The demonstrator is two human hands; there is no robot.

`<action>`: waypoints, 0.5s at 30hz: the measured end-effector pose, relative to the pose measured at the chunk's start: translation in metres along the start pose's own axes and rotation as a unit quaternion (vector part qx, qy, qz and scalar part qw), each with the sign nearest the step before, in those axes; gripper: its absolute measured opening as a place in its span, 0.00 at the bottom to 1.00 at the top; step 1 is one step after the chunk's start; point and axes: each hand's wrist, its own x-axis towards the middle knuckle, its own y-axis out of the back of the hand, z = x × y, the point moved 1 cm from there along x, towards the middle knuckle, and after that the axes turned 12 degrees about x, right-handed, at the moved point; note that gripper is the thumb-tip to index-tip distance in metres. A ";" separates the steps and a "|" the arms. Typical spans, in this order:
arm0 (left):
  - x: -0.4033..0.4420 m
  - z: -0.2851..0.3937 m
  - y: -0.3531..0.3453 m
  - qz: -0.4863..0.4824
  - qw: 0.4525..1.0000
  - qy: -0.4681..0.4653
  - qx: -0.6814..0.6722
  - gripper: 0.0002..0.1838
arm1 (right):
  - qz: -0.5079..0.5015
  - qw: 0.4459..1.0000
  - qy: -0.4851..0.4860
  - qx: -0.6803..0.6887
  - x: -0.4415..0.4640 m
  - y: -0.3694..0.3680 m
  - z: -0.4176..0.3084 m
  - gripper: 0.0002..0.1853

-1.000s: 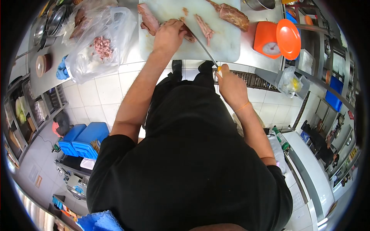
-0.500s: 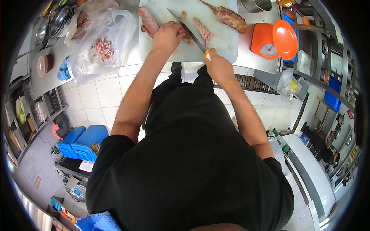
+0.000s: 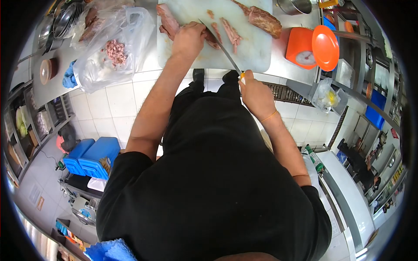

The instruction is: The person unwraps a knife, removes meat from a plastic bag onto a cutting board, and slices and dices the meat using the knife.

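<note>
The piece of meat (image 3: 213,42) lies on the cutting board (image 3: 256,57), left of the board's middle, partly covered by the left hand (image 3: 188,40). The fingers of this hand are bent and close together over the meat; their undersides are hidden, so whether they pinch it or only press on it cannot be told. The knife (image 3: 230,60) slants across the meat, its tip pointing toward the board's far side and its handle reaching past the near edge; whether the blade touches the meat is unclear. The right hand (image 3: 257,95), just off the board's near edge, is wrapped around the handle, of which a yellow part shows. Also on the board are a chunk of meat (image 3: 167,21) at the far left, a meat strip (image 3: 230,33) just right of the knife, and a long browned joint (image 3: 265,21) at the far right. Left of the board, a plastic bag (image 3: 93,71) bears diced meat (image 3: 116,52); farther left are a blue cloth (image 3: 69,76) and a round tub (image 3: 48,71). Right of the board stand an orange scale (image 3: 297,41), an orange plate (image 3: 325,48) overlapping its side in this view, and, beyond them, a metal pot (image 3: 300,6).
</note>
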 end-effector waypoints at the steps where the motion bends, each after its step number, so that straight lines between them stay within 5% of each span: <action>1: 0.002 -0.001 0.000 -0.008 1.000 -0.001 0.005 0.11 | -0.009 1.000 -0.012 -0.002 0.003 -0.004 -0.002 0.17; 7: 0.005 -0.005 0.002 -0.039 0.999 -0.009 0.000 0.11 | 0.037 0.998 0.030 0.044 0.061 -0.043 0.002 0.21; 15: 0.009 -0.006 0.009 -0.088 0.996 0.016 0.000 0.08 | 0.047 0.999 0.021 0.015 0.050 -0.007 -0.001 0.17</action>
